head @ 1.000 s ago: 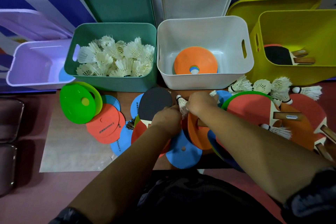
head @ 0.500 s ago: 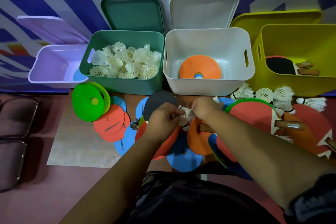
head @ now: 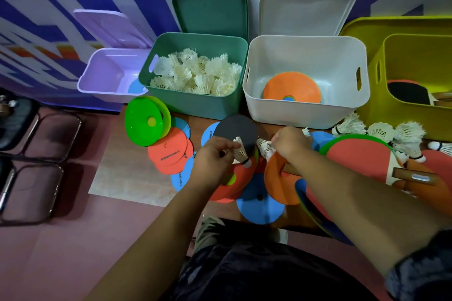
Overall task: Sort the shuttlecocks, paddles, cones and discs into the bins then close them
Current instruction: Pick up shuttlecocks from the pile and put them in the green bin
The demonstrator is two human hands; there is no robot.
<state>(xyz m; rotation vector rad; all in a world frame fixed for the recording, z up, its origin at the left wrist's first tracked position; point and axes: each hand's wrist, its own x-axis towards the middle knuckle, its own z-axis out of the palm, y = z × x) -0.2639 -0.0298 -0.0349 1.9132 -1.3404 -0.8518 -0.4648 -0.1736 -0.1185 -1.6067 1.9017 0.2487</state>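
**Sorting at mid-course: two shuttlecocks in hand, four bins uncovered**

*Progress.* Green bin (head: 195, 107) holds a heap of shuttlecocks (head: 195, 73). White bin (head: 305, 117) holds stacked cones (head: 291, 88), an orange one on top. Yellow bin (head: 376, 107) holds binned paddles (head: 403, 90). Purple bin (head: 97, 80) shows one blue disc (head: 135, 85). The lids (head: 210, 12) lean upright behind their bins, so no closing is done.

Unsorted in front of the bins are:
- loose shuttlecocks (head: 381, 132) by the yellow bin
- a red paddle (head: 359, 159) and a black paddle (head: 236, 128)
- green cones (head: 146, 121) and an orange cone (head: 281, 178)
- flat discs (head: 168, 151) in red and blue

By judgement, the task is roughly half done.

*Hands.* Left hand (head: 215, 156) curls its fingers round a shuttlecock (head: 241, 151) just over the black paddle. Right hand (head: 289, 140), close beside it, pinches a second shuttlecock (head: 264, 148). A further tuft of feathers shows at its far side; whether that one is held cannot be told.

*Orientation.* The long axis of the left hand's shuttlecock runs near-to-far, cork toward the person and feather skirt toward the bins. The second shuttlecock's skirt flares toward the left hand. Its cork is hidden in the fingers, and its axis lies roughly crosswise.
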